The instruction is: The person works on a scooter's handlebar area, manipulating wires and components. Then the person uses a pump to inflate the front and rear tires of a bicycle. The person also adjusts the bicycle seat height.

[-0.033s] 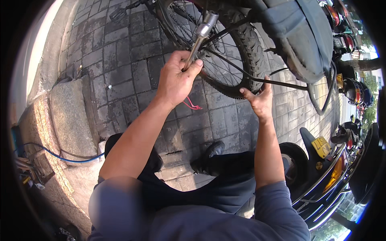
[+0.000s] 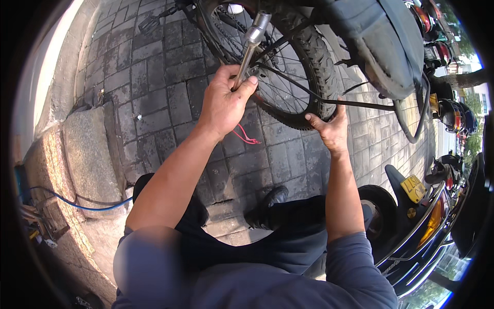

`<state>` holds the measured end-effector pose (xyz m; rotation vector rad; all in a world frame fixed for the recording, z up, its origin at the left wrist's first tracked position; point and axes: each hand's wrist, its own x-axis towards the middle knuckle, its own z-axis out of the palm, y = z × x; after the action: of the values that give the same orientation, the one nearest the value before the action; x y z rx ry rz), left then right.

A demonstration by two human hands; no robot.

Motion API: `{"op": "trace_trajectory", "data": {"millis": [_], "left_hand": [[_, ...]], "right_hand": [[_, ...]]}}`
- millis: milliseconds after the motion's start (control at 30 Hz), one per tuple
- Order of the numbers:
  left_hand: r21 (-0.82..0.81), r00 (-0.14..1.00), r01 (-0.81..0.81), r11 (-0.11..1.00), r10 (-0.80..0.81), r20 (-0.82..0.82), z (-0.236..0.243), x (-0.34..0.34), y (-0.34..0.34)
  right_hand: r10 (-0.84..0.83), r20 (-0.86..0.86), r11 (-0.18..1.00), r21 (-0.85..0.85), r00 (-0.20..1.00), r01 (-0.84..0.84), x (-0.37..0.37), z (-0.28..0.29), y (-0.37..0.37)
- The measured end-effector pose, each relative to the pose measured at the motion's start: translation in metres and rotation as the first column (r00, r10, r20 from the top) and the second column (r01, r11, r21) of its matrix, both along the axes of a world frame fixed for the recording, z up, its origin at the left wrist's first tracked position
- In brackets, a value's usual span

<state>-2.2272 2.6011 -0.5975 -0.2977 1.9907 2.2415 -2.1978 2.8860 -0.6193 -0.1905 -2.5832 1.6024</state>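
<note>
My left hand (image 2: 222, 103) is closed round the shaft of a metal socket wrench (image 2: 256, 32), thumb along it. The socket end points up and away, in front of the hub of a bicycle wheel. What the socket meets, if anything, I cannot tell. Against the lower right of the knobbly tyre (image 2: 328, 77) rests my right hand (image 2: 333, 131), its thumb and fingers on either side of the rubber. Thin black bars of the rack (image 2: 363, 104) cross the wheel. A red cord (image 2: 247, 138) dangles below my left wrist.
A worn black bicycle seat (image 2: 388, 49) overhangs the wheel at upper right. A pedal (image 2: 149, 24) sticks out at upper left. To the left stands a stone block (image 2: 95, 149), with a blue hose (image 2: 103, 208) beside it. A parked scooter (image 2: 419, 232) is close on my right.
The wrench's socket end has swung slightly to the left, so the shaft leans less. Both hands keep their holds.
</note>
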Motion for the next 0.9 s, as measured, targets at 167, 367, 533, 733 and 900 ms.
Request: {"op": "trace_trajectory", "data": {"millis": [167, 367, 533, 733, 900], "left_hand": [[0.006, 0.982, 0.135, 0.991, -0.133, -0.136, -0.013, -0.008, 0.007], [-0.203, 0.967, -0.031, 0.979, -0.022, -0.252, -0.008, -0.016, 0.02], [-0.537, 0.942, -0.24, 0.809, 0.061, -0.33, -0.01, -0.031, 0.029], [-0.523, 0.893, -0.396, 0.755, 0.184, -0.409, -0.017, -0.058, 0.009], [-0.493, 0.895, -0.363, 0.791, 0.148, -0.421, -0.018, -0.064, -0.006]], "right_hand": [[-0.014, -0.018, 0.992, 0.122, 1.0, 0.016, 0.003, -0.033, 0.01], [0.01, -0.023, 0.995, 0.102, 1.0, -0.008, 0.002, -0.037, 0.013], [-0.03, -0.047, 0.965, 0.259, 0.998, 0.042, -0.002, -0.016, 0.001], [0.018, -0.046, 0.899, 0.438, 0.999, 0.004, -0.025, 0.003, -0.025], [0.02, 0.038, 0.993, 0.116, 0.999, -0.024, -0.002, -0.034, -0.026]]}}
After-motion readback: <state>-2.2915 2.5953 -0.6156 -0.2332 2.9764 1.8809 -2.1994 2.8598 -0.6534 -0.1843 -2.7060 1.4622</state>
